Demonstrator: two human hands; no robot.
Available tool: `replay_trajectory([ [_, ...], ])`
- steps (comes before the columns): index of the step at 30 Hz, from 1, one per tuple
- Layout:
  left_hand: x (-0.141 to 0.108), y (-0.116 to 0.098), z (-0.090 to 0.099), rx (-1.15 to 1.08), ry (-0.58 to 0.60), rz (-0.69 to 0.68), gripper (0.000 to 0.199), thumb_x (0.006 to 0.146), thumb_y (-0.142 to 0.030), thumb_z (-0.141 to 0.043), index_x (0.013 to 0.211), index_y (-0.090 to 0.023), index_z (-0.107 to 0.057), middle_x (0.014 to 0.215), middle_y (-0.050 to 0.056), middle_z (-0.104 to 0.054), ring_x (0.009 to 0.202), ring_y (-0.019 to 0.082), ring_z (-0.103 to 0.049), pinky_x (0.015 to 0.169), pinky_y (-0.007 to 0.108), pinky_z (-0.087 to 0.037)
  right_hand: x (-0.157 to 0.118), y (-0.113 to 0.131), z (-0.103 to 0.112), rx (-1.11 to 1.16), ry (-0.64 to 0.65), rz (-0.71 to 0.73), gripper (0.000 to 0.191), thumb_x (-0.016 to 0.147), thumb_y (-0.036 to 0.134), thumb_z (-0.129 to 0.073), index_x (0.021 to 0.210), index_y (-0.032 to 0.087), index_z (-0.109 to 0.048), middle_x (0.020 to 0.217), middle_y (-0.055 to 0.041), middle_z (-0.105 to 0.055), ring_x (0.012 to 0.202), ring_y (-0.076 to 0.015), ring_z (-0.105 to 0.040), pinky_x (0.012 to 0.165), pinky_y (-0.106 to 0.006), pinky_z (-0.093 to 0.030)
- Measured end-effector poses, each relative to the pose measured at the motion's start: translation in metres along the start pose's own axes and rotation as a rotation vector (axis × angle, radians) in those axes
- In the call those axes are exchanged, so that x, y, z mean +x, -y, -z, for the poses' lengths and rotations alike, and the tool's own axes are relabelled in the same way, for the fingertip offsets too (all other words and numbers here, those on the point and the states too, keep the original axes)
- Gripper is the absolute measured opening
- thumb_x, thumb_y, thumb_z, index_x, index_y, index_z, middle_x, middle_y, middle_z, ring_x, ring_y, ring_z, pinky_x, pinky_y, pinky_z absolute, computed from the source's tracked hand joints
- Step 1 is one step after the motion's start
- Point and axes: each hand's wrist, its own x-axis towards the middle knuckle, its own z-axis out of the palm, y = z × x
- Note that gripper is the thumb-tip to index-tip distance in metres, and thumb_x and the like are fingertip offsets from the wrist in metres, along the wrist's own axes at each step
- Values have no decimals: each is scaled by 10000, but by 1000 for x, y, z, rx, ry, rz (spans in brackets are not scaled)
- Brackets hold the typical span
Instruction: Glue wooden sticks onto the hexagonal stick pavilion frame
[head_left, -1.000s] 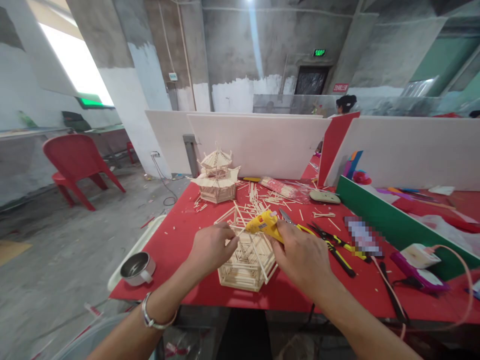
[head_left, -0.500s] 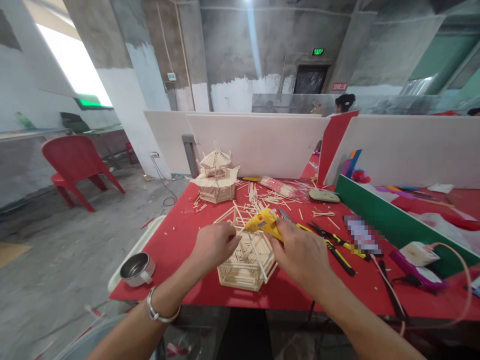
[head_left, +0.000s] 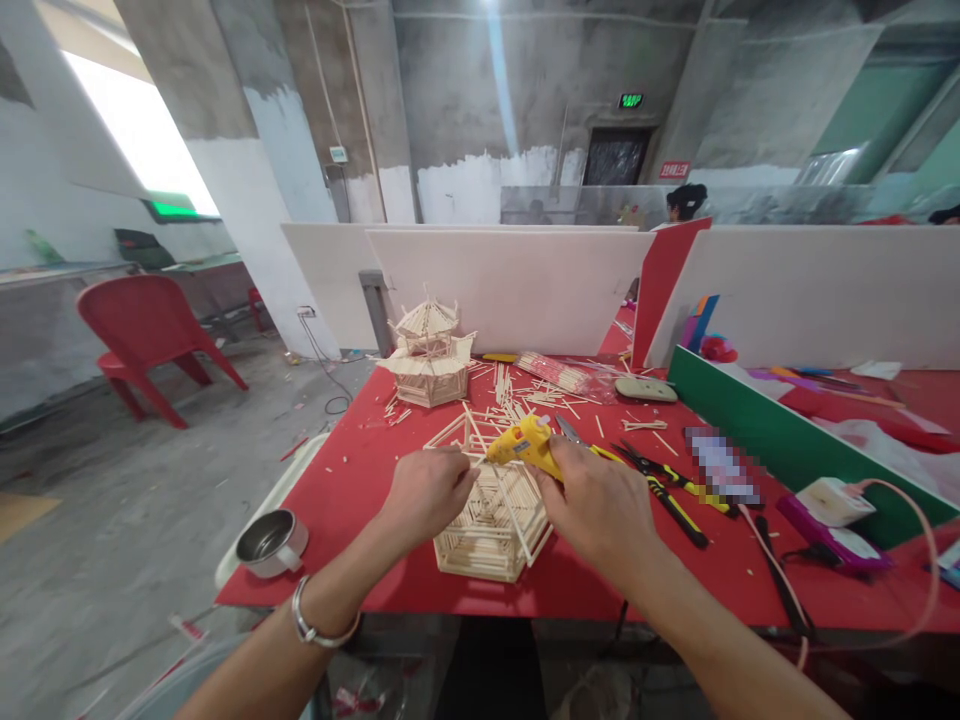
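the left hand [head_left: 427,487] has edged in and curled tighter since a second ago, just beside a yellow glue gun [head_left: 527,440] — what, if anything, its grip pinches cannot be told. the right hand [head_left: 600,490] has its grip clamped around the gun, over a six-sided stick frame [head_left: 476,558] near the front edge of the red bench [head_left: 352,500]. a tiered stick pagoda [head_left: 433,387] stands toward the far left corner — a metal cup [head_left: 251,562] sits by the near left corner.
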Motion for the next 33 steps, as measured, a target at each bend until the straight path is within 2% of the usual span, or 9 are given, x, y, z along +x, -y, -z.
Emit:
replay_trajectory([
  [18,1,0,-1,-33,-3,41,383,934,-383,-431,664,-187,-619,737,59,-681,712,182,-613,550,276,-247,-1,-1,-1,24,8,-11,236,939,360,-520,1101,221,-622,942,-51,-748,747,-223,-700,563,-293,-353],
  [22,3,2,9,-114,75,95,339,906,-333,-435,694,-203,-667,737,38,-687,699,177,-605,575,265,-297,-1,-1,-2,28,0,-6,230,936,353,-526,1099,221,-621,949,-47,-749,741,-221,-701,558,-294,-343],
  [26,7,8,15,-220,165,85,311,877,-332,-456,729,-214,-702,720,16,-688,693,169,-605,603,259,-339,-1,0,-2,21,-12,-8,229,934,356,-536,1101,224,-622,950,-35,-748,737,-230,-703,548,-300,-330],
  [33,8,14,14,-244,166,52,314,869,-348,-457,750,-213,-715,705,14,-685,670,165,-593,603,264,-346,-2,-1,-2,32,-14,-4,219,939,352,-531,1085,221,-630,946,-33,-744,758,-236,-702,560,-306,-334],
])
